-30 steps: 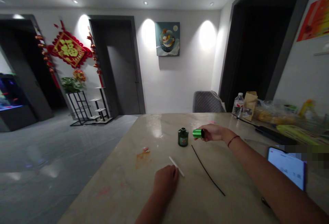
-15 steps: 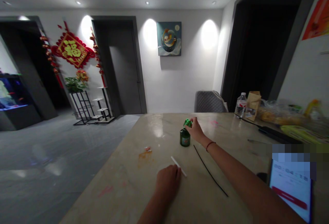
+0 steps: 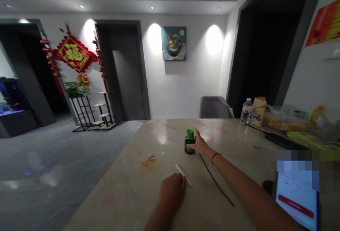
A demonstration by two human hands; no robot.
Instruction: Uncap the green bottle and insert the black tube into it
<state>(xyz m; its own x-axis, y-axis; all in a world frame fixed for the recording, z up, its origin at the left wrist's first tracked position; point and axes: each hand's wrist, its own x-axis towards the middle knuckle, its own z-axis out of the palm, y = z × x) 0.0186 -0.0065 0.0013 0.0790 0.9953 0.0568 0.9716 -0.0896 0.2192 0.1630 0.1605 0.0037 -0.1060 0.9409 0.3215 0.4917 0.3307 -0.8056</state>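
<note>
The right hand (image 3: 201, 145) is at a small dark green bottle (image 3: 188, 141), which stands upright on the pale surface (image 3: 127, 178) ahead of the person. Its thumb lies across the front of the bottle and a finger reaches up on the right side, just beside the bright green cap (image 3: 190, 134). The thumb and that finger are spread well apart rather than closed; whether they press on the glass I cannot tell. The cap sits upright on top of the bottle. A thin red band (image 3: 216, 157) circles the right wrist.

The left hand (image 3: 171, 187) rests on the surface nearer the person, with its fingers curled under. A short white stick (image 3: 187, 180) lies slantwise at its thumb side, running past the fingertips; I cannot tell whether the hand grips it or only rests against it.

A long, slightly bent black stick (image 3: 216, 182) lies to the right of the white one, its far end near the bottle and its near end left of the right forearm. To the left of the bottle are a small crumpled scrap (image 3: 151, 156) and an orange stain (image 3: 147, 168). At the right edge, a lit phone (image 3: 294, 204) is partly covered by blurred squares. Farther back stand a clear water bottle (image 3: 247, 110) and a brown paper bag (image 3: 259, 110), side by side.
</note>
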